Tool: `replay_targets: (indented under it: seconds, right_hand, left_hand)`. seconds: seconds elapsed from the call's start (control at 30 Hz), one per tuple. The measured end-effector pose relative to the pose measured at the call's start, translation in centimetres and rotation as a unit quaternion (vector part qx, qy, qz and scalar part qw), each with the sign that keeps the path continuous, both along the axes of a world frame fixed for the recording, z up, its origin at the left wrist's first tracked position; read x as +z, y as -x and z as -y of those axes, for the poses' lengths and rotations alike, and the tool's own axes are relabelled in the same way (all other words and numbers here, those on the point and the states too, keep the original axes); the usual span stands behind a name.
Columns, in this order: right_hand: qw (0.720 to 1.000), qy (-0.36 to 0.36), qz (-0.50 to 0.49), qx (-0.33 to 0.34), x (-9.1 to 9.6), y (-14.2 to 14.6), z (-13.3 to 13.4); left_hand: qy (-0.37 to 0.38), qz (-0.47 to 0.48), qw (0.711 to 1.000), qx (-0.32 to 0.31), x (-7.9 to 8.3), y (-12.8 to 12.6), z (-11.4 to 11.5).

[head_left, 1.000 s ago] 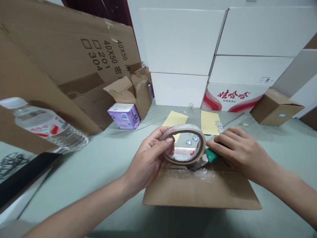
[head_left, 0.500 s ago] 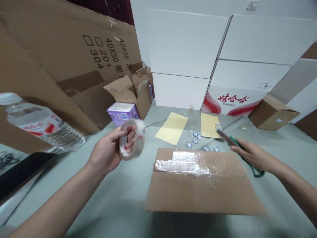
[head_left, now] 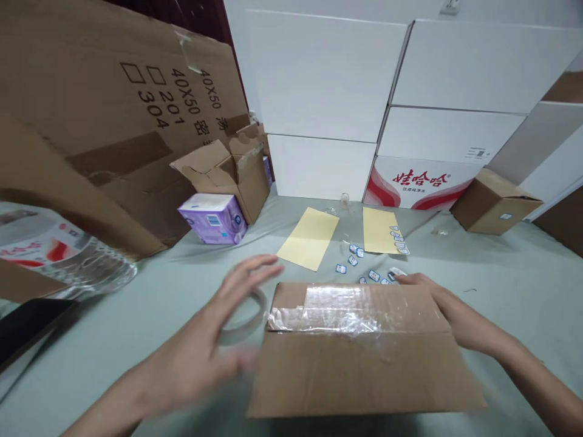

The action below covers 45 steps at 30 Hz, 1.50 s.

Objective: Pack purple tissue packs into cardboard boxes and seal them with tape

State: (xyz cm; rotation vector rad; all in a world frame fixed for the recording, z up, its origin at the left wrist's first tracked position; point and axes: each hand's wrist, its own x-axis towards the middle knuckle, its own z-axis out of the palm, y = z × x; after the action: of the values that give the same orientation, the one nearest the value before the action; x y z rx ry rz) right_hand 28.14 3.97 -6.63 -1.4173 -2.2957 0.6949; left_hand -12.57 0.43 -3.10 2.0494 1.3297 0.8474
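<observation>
A cardboard box (head_left: 359, 376) lies shut in front of me, with clear packing tape (head_left: 337, 309) across its top seam. My left hand (head_left: 200, 346) is open and blurred, its fingers spread just above a roll of clear tape (head_left: 260, 306) that stands beside the box's left side. My right hand (head_left: 444, 303) lies over the box's far right corner. Its fingertips reach a white label (head_left: 396, 272) among several small blue-and-white labels (head_left: 357, 258). Whether those fingers pinch the label is hard to see.
Two yellow sheets (head_left: 308, 238) (head_left: 380, 230) lie beyond the box. A purple tissue pack (head_left: 212, 218), an opened carton (head_left: 228, 173) and a plastic water bottle (head_left: 68, 255) are on the left, under leaning cardboard (head_left: 113, 79). White cartons (head_left: 319, 79) stand behind.
The tape roll has left my left hand and now stands by the box. The green-handled scissors are out of view, and my right hand has moved onto the box's far corner.
</observation>
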Motion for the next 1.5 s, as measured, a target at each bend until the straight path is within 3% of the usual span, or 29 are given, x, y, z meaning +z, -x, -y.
replay_targets:
  seconds: [0.07,0.13,0.23,0.33,0.43,0.57,0.67,0.77,0.83,0.9,1.0,1.07,1.17,1.4,1.5]
  right_hand:
    - [0.997,0.030,-0.023,0.070,0.3,0.8,0.8]
    - [0.994,0.036,-0.045,0.097,0.3,1.3,1.3]
    - [0.991,0.030,-0.100,0.089,-0.2,1.6,1.7]
    - [0.985,0.045,-0.141,0.089,-0.5,1.4,2.2]
    - [0.966,0.111,-0.205,0.110,-0.3,1.4,3.2]
    - [0.918,0.207,-0.313,0.128,0.3,2.7,4.7]
    - [0.900,0.216,-0.355,0.131,1.1,4.6,5.5]
    - [0.916,0.148,-0.353,0.119,1.8,6.1,6.0]
    - [0.947,0.080,-0.293,0.109,2.2,6.5,6.2]
    - [0.970,-0.035,-0.228,0.076,2.5,6.6,6.4]
    - [0.951,-0.246,-0.187,0.011,3.3,7.1,6.6]
    - [0.925,-0.329,-0.190,0.011,4.1,7.8,6.7]
    - [0.903,-0.373,-0.212,0.036,5.4,9.2,6.6]
    - [0.888,-0.412,-0.198,0.045,6.6,9.8,6.4]
    - [0.868,-0.453,-0.200,-0.036,6.1,8.2,4.1]
  left_hand:
    - [-0.030,-0.064,0.992,-0.102,1.5,-1.9,2.0]
    - [-0.039,-0.124,0.978,-0.162,2.7,-4.3,2.7]
    - [-0.010,-0.178,0.968,-0.175,4.3,-7.9,1.6]
    - [-0.003,-0.195,0.959,-0.205,5.7,-9.1,-0.8]
    - [0.005,-0.158,0.953,-0.259,6.4,-7.0,-3.2]
    - [0.030,-0.160,0.955,-0.247,6.3,-2.4,-5.6]
    - [0.036,-0.114,0.956,-0.268,5.9,0.0,-6.3]
    - [0.028,-0.068,0.959,-0.274,5.5,0.9,-6.4]
    - [0.047,-0.119,0.943,-0.307,5.6,1.2,-6.7]
    - [0.079,-0.190,0.916,-0.344,5.7,1.5,-7.0]
    - [0.082,-0.216,0.907,-0.351,5.6,1.8,-7.5]
    - [0.064,-0.215,0.910,-0.349,5.2,1.7,-7.3]
    - [0.034,-0.233,0.919,-0.315,4.8,0.9,-6.4]
    - [0.040,-0.243,0.932,-0.267,5.3,-0.2,-4.7]
    - [0.028,-0.241,0.931,-0.274,5.2,1.1,-5.0]
